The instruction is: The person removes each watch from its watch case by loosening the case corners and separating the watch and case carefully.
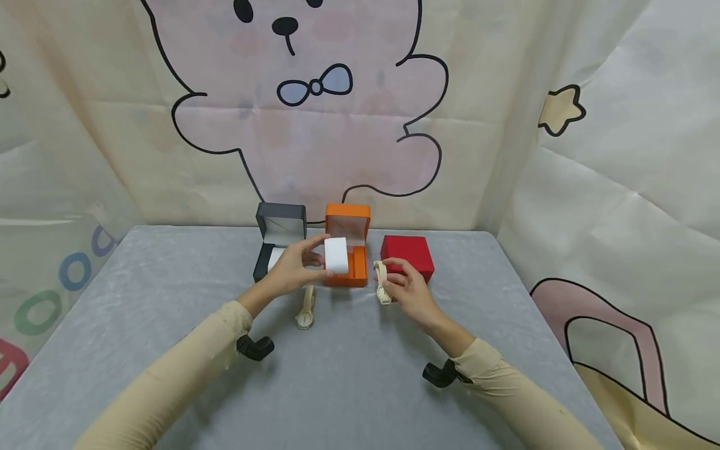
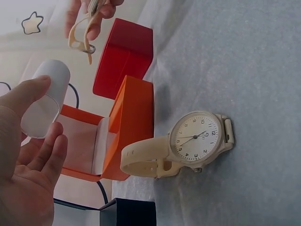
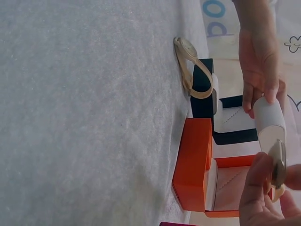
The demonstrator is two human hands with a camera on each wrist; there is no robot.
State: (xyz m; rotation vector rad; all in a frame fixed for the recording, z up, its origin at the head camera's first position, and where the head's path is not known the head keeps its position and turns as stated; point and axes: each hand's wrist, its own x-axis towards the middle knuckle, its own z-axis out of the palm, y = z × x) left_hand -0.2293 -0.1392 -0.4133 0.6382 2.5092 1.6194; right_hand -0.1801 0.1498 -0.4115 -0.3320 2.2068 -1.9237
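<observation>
My left hand [image 1: 292, 267] pinches a white watch pillow [image 1: 336, 255] in front of the orange watch box [image 1: 360, 265], whose lid stands up. To its right, my right hand [image 1: 410, 290] holds a cream-strapped wristwatch [image 1: 382, 282] by its strap, just in front of the red box [image 1: 409, 253]. A second cream wristwatch [image 2: 195, 139] lies on the table below my left hand, its strap buckled in a loop and its white dial showing in the left wrist view. The held watch is seen edge-on in the right wrist view.
A dark grey watch box [image 1: 281, 224] with its lid up stands left of the orange one, a white pillow [image 1: 275, 257] inside it. The grey-clothed table [image 1: 360, 387] ends at a printed curtain [image 1: 478, 156] behind the boxes.
</observation>
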